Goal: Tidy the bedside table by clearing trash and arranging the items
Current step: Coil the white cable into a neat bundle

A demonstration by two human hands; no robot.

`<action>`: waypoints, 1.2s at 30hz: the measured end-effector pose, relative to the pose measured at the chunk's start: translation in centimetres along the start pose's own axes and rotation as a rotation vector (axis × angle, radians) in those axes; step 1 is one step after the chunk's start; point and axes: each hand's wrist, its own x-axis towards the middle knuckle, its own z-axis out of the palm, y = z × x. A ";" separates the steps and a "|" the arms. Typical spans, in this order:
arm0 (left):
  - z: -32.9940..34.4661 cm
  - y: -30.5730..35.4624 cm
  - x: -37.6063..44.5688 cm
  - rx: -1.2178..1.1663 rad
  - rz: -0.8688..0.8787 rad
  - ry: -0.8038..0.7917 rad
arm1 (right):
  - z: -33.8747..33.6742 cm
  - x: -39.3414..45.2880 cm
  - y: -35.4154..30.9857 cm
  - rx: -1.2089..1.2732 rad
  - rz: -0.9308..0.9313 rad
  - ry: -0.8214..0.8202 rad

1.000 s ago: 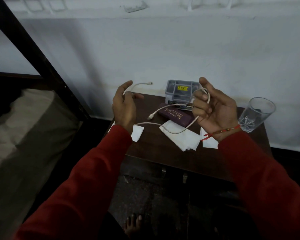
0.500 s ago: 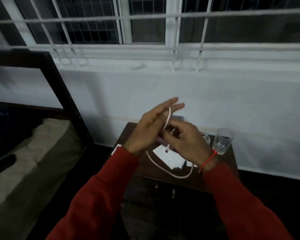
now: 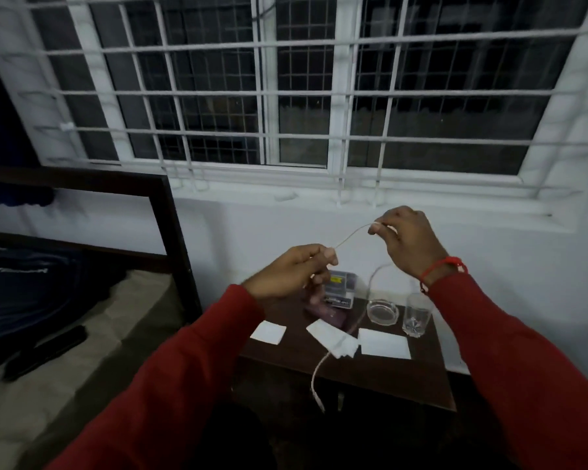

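Note:
A thin white cable [image 3: 350, 234] stretches between both raised hands above the dark wooden bedside table [image 3: 381, 378]. My left hand [image 3: 292, 271] pinches one part of it, my right hand [image 3: 404, 240] pinches another, higher up. The rest of the cable loops down behind my right wrist and dangles past the table's front edge. On the table lie three white paper pieces [image 3: 333, 337], a maroon booklet [image 3: 323, 313], a clear plastic box [image 3: 341, 287], a glass ashtray [image 3: 382, 312] and a drinking glass [image 3: 417, 315].
A bed [image 3: 65, 351] with a dark frame post [image 3: 174, 239] stands left of the table, with a black remote [image 3: 45, 351] and dark clothing on it. Behind is a white wall and a barred window [image 3: 296, 86].
The view has tilted up toward the window. My hands, close together half a second ago, have moved apart and pulled a length of cable taut between them.

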 end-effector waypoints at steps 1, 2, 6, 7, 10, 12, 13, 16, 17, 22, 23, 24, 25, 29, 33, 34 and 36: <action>0.3 1.0 -0.7 -0.110 -0.032 -0.055 | -0.4 0.6 -0.2 0.046 0.002 0.004; 0.4 1.9 -1.1 -0.178 -0.047 -0.088 | -0.8 0.9 -0.9 0.142 0.027 0.001; 0.1 5.1 -1.4 -0.393 -0.041 -0.190 | -0.4 0.8 -2.9 0.280 0.053 -0.027; 0.1 5.6 -1.3 -0.451 -0.041 -0.230 | -0.1 0.6 -2.9 0.256 0.031 -0.028; 0.1 6.5 -0.8 -0.607 -0.029 -0.292 | 0.6 -0.6 -3.2 0.325 0.014 -0.145; 0.3 6.8 0.0 -0.693 0.027 -0.197 | 0.9 -1.5 -4.3 0.360 0.011 -0.321; 0.2 6.7 0.6 -0.689 0.080 -0.098 | 1.0 -2.0 -4.9 0.379 0.023 -0.410; -0.2 5.7 2.4 -0.588 0.186 0.128 | 0.6 -3.2 -6.0 0.498 0.117 -0.600; -0.4 5.2 2.8 -0.565 0.192 0.162 | 0.3 -3.5 -6.2 0.521 0.127 -0.642; 0.0 3.5 3.7 -0.087 0.218 0.095 | -1.9 -2.8 -6.2 0.200 -0.090 -0.528; 0.3 3.5 3.7 0.074 0.207 0.024 | -2.5 -2.4 -5.9 0.177 -0.109 -0.475; 0.6 3.5 3.7 0.152 0.170 -0.052 | -3.3 -2.1 -5.7 0.183 -0.116 -0.438; 1.0 3.6 3.5 0.142 0.121 -0.121 | -4.0 -1.8 -5.5 0.200 -0.129 -0.408; 1.7 4.4 2.6 -0.151 -0.076 -0.394 | -6.1 -0.6 -4.7 0.253 -0.176 -0.331; 1.7 5.7 2.3 -0.113 -0.140 -0.482 | -6.9 0.0 -3.5 0.397 -0.196 -0.335; 1.7 6.0 2.2 -0.121 -0.149 -0.481 | -6.9 0.1 -3.3 0.441 -0.218 -0.332; 1.8 6.6 1.9 -0.164 -0.161 -0.478 | -6.7 -0.1 -2.6 0.563 -0.235 -0.298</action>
